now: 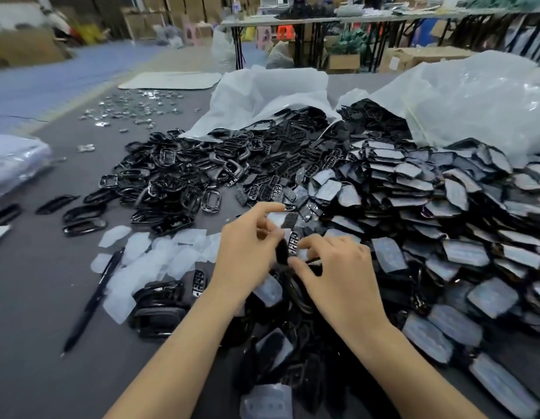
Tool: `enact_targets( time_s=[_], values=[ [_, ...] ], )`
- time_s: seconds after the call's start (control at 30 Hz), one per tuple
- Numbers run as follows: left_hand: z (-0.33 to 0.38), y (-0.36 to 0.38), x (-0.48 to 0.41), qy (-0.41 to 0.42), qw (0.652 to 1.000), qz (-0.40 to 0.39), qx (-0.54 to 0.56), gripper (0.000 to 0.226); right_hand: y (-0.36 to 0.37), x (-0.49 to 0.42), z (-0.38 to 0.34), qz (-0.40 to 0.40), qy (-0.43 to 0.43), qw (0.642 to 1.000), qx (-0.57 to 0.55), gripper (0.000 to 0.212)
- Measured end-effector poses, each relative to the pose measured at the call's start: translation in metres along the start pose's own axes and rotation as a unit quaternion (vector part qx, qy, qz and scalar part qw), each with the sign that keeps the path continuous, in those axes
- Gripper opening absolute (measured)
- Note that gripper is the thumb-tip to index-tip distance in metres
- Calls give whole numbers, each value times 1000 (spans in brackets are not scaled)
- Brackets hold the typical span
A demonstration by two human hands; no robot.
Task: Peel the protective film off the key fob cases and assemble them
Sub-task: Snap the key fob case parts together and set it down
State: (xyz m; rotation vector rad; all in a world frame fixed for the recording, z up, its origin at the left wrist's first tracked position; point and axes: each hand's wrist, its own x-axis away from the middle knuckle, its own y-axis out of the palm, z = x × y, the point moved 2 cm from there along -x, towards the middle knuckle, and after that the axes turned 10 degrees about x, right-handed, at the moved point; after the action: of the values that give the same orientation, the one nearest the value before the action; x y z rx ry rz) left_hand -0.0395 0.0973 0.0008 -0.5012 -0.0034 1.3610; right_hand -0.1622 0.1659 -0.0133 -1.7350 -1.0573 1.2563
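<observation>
Both grips meet at frame centre on one key fob case [293, 244]: my left grip [247, 255] curls round its dark lower end, index finger raised; my right grip [341, 273] pinches its near edge. Film on it: cannot tell, blurred. Peeled film sheets [148, 258] and a pen [92, 297] lie left on the desk [36, 313]. Heaped right: film-covered cases [444, 225]; black frames [172, 176] upper centre, below white bags [278, 95].
</observation>
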Motion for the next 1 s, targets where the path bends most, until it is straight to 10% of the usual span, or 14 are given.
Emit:
enact_targets(
  time_s=[0.37,0.7,0.83,1.0],
  values=[
    [5,1,2,20,989,-68,127,32,-5,-2,10,30,142,930,-338,9],
    [-67,-44,-73,-41,917,-41,-395,29,-3,-8,20,20,171,917,-360,27],
    [-38,-45,-67,-13,966,29,-255,17,-7,-9,23,18,174,914,-365,27],
    [6,-8,-16,-36,978,-7,205,33,-8,-12,27,14,151,927,-342,36]
  ],
)
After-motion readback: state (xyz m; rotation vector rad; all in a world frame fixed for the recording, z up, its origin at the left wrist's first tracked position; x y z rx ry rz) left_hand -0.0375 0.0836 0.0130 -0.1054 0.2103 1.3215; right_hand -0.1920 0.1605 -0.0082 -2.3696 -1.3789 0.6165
